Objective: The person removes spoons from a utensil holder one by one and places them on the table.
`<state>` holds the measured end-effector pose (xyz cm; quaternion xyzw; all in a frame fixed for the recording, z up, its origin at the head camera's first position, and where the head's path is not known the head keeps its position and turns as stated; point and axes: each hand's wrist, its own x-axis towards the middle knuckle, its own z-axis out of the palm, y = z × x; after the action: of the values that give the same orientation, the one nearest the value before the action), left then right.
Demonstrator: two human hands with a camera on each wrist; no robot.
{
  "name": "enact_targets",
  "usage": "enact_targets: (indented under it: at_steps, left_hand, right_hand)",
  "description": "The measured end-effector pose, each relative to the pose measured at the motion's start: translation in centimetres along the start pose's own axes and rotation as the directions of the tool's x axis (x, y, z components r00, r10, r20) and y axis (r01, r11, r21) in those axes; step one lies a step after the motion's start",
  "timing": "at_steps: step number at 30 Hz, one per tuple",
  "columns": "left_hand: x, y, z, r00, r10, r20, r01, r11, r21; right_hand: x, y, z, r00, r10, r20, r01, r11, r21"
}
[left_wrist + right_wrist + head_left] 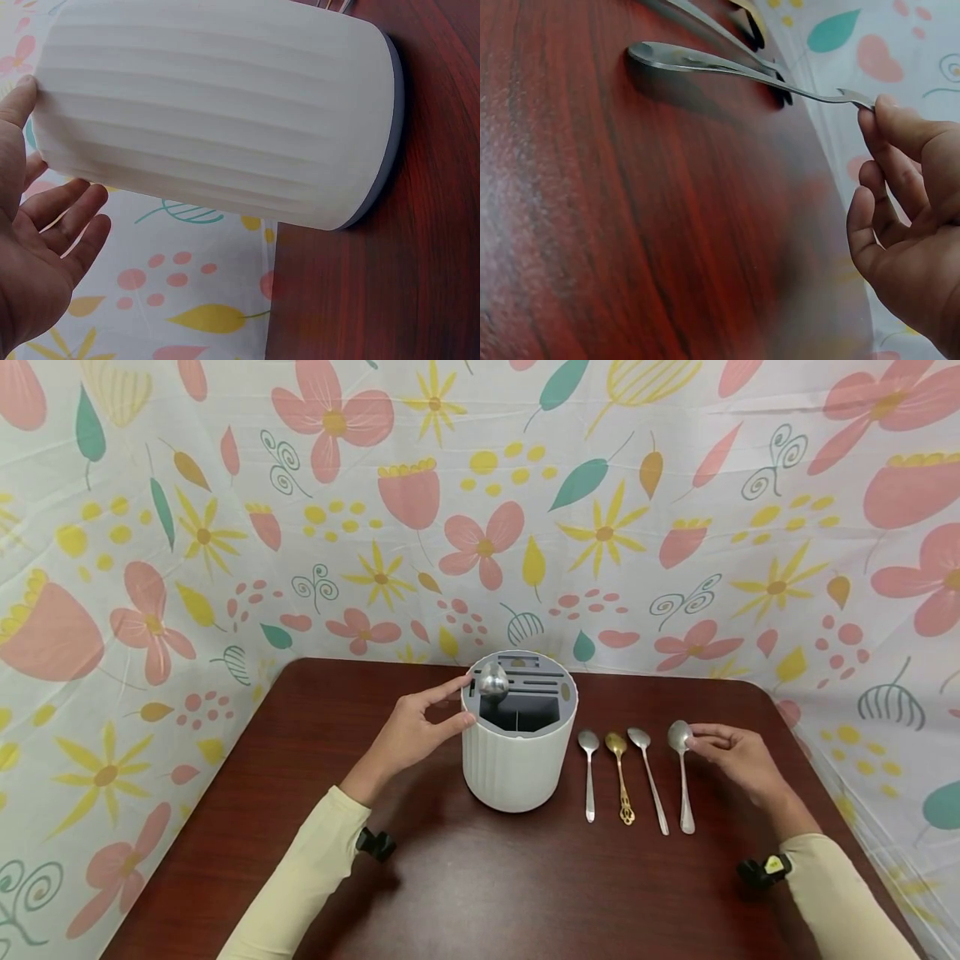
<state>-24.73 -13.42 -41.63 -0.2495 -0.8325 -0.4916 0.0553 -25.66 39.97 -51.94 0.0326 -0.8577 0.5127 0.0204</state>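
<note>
On the right side of the table, my right hand [738,760] pinches the bowl end of a silver spoon [684,777] between thumb and index finger. In the right wrist view this spoon [705,61] has its handle end low by the tabletop and its bowl end at the fingertips. My left hand [412,727] touches the rim of a white ribbed cutlery holder [510,772] with fairly straight thumb and index finger; its other fingers [86,244] are relaxed. Another spoon [493,678] stands in the holder, bowl up.
Left of the pinched spoon lie a silver spoon [588,777], a gold spoon [621,777] with an ornate handle, and another silver spoon [650,781], in a row. The brown table [480,893] meets a flower-print cloth [480,485] behind. The holder's grey top has slots and open compartments.
</note>
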Motion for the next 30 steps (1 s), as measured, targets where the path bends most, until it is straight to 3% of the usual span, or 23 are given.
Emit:
enact_targets:
  at_steps: [15, 30]
  left_hand:
    - [0.1, -0.1, 0.0, 1.0, 0.003, 0.004, -0.003, 0.999, -0.04]
    - [0.0, 0.1, 0.0, 1.0, -0.003, -0.001, 0.003, 1.0, -0.006]
  right_hand:
    - [0.2, 0.6, 0.8, 0.999, 0.039, -0.022, -0.039, 0.999, 0.03]
    - [0.4, 1.6, 1.2, 0.997, 0.073, -0.026, -0.073, 0.997, -0.02]
